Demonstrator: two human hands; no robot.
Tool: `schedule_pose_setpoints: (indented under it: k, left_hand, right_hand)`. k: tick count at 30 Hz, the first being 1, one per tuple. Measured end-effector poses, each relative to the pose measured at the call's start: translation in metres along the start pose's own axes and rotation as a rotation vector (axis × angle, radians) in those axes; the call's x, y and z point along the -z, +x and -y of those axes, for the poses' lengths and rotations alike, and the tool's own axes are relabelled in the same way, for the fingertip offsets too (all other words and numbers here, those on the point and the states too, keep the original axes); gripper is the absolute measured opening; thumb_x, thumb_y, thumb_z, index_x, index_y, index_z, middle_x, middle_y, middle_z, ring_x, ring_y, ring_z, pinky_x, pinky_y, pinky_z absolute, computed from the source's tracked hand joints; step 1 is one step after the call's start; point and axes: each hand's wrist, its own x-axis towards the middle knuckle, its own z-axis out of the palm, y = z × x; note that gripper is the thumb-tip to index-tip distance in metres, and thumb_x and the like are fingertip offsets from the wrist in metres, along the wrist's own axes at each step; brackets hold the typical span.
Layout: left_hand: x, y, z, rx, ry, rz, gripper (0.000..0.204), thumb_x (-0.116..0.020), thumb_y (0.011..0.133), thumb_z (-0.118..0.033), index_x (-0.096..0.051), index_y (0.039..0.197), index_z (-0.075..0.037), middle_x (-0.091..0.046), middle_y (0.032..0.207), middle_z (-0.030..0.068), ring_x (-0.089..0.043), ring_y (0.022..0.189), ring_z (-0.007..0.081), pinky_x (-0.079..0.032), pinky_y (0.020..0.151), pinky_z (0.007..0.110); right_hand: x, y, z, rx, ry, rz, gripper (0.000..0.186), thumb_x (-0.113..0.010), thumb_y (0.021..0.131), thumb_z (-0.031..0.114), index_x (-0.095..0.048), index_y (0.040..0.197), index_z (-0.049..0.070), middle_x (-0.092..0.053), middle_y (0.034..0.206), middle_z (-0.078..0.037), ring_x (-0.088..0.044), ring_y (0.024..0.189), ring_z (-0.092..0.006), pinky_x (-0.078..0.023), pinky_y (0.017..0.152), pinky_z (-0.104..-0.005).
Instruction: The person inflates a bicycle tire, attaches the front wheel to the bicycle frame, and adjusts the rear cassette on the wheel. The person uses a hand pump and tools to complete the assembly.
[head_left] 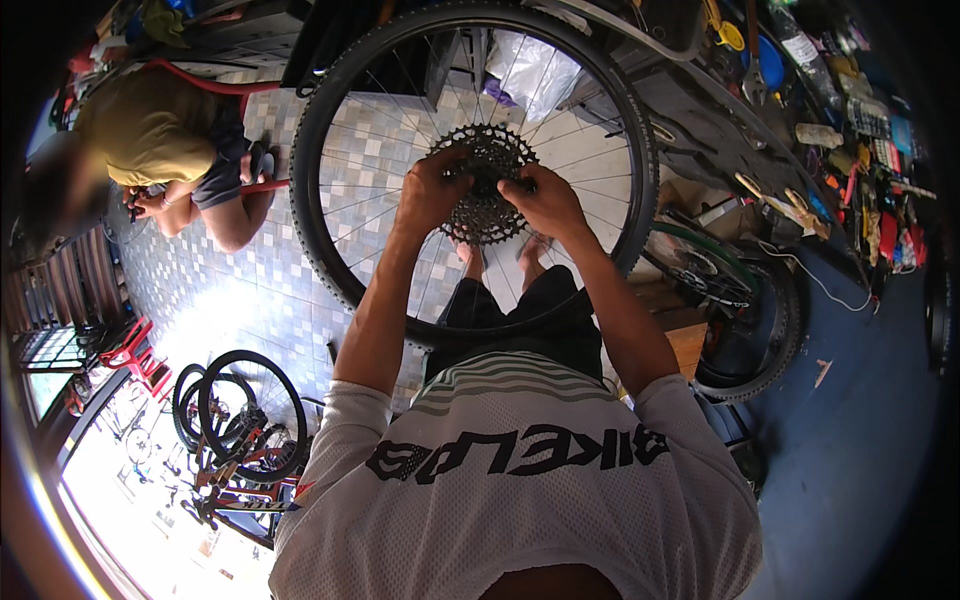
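Cassette (486,222) on wheel (640,150), fastening unclear

L hand (430,193) & R hand (548,203): fingers part-curled, tips around cassette's middle; can't tell if gripping. Sprockets (484,137) ring fingertips; knobbly tyre (306,180) well outside. Prob. done: stack mounted. Left: securing, poss.; can't confirm.

Cassette (478,222) in middle of wheel (646,165) — seated person (160,130) left, wrench (755,86) upper right — bicycle (236,458) lower left.
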Motion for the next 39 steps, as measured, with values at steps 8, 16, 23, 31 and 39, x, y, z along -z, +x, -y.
schedule_pose_setpoints:
  k: [8, 16, 23, 31, 39]
  left_hand:
    - [-0.001, 0.0, -0.005, 0.035, 0.049, -0.005, 0.045, -0.076, 0.083, -0.013, -0.069, 0.127, -0.007, -0.074, 0.116, 0.0179, -0.071, 0.11, 0.0311, -0.055, 0.095, 0.038]
    - [-0.002, -0.004, -0.006, 0.004, 0.054, -0.042, 0.044, -0.076, 0.083, -0.012, -0.069, 0.126, -0.006, -0.074, 0.116, 0.0183, -0.071, 0.111, 0.0309, -0.055, 0.095, 0.038]
    - [-0.005, -0.008, -0.006, -0.031, 0.037, -0.084, 0.045, -0.076, 0.083, -0.01, -0.068, 0.127, -0.006, -0.073, 0.118, 0.0187, -0.071, 0.112, 0.0314, -0.055, 0.095, 0.038]
    - [-0.014, -0.017, -0.005, -0.093, 0.117, -0.229, 0.042, -0.078, 0.08, -0.009, -0.069, 0.122, -0.005, -0.07, 0.113, 0.0201, -0.07, 0.102, 0.0355, -0.056, 0.09, 0.041]
    - [-0.011, -0.018, -0.008, -0.039, 0.164, -0.222, 0.04, -0.079, 0.08, -0.011, -0.072, 0.119, -0.007, -0.067, 0.108, 0.0205, -0.069, 0.092, 0.0328, -0.056, 0.084, 0.042]
  right_hand:
    - [0.002, 0.001, 0.002, -0.037, 0.038, 0.018, 0.049, -0.072, 0.087, 0.051, -0.07, 0.103, 0.005, -0.073, 0.092, -0.014, -0.071, 0.09, -0.0306, -0.052, 0.082, -0.0395]
    - [-0.001, 0.0, 0.0, -0.001, 0.007, -0.023, 0.05, -0.072, 0.088, 0.051, -0.069, 0.106, 0.004, -0.073, 0.095, -0.016, -0.071, 0.093, -0.0319, -0.052, 0.085, -0.0399]
    - [0.003, 0.002, 0.002, 0.004, -0.032, 0.03, 0.056, -0.071, 0.087, 0.053, -0.068, 0.115, 0.005, -0.072, 0.108, -0.018, -0.07, 0.104, -0.0353, -0.053, 0.089, -0.0434]
    - [0.002, -0.001, 0.002, 0.071, -0.072, -0.042, 0.054, -0.071, 0.086, 0.051, -0.069, 0.113, 0.004, -0.072, 0.108, -0.018, -0.069, 0.103, -0.0368, -0.053, 0.089, -0.0442]
    - [0.002, 0.0, 0.005, 0.017, -0.058, 0.006, 0.057, -0.07, 0.086, 0.052, -0.068, 0.114, 0.003, -0.071, 0.111, -0.02, -0.069, 0.105, -0.0378, -0.053, 0.09, -0.0447]
